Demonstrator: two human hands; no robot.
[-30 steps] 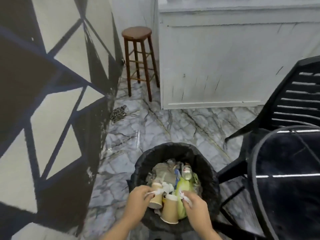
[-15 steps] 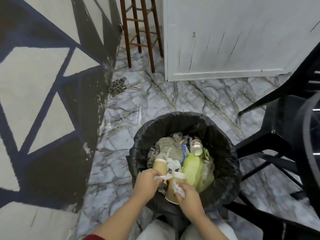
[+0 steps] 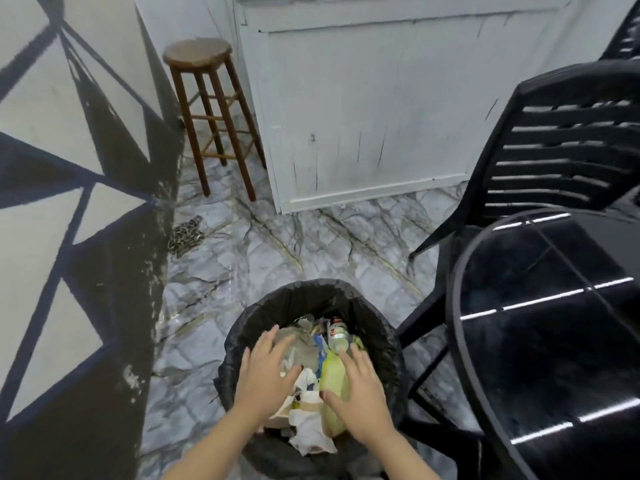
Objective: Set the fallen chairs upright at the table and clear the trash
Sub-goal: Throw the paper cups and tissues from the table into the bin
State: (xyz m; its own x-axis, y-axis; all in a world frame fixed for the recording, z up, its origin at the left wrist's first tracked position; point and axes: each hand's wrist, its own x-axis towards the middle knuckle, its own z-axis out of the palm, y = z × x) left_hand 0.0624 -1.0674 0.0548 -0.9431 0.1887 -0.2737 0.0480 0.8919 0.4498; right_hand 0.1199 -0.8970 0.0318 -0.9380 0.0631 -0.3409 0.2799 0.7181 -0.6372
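Note:
A bin lined with a black bag (image 3: 346, 296) stands on the marble floor below me, full of trash. Inside lie paper cups and crumpled tissue (image 3: 310, 431), a yellow-green bottle (image 3: 332, 375) and a can (image 3: 337, 332). My left hand (image 3: 268, 374) hovers over the bin's left side, fingers spread, holding nothing. My right hand (image 3: 360, 396) is over the right side, fingers apart, empty. A black slatted chair (image 3: 561, 140) stands upright behind the round black glass table (image 3: 554, 323) at the right.
A wooden stool (image 3: 211, 109) stands in the far corner beside a white cabinet (image 3: 381, 109). A chain (image 3: 185, 235) lies on the floor by the patterned wall (image 3: 69, 220) at the left. Marble floor shows between the bin and the cabinet.
Both hands have let go of the paper cups and tissue, which now lie in the bin. The fingers have spread open above the trash. My view has tilted up.

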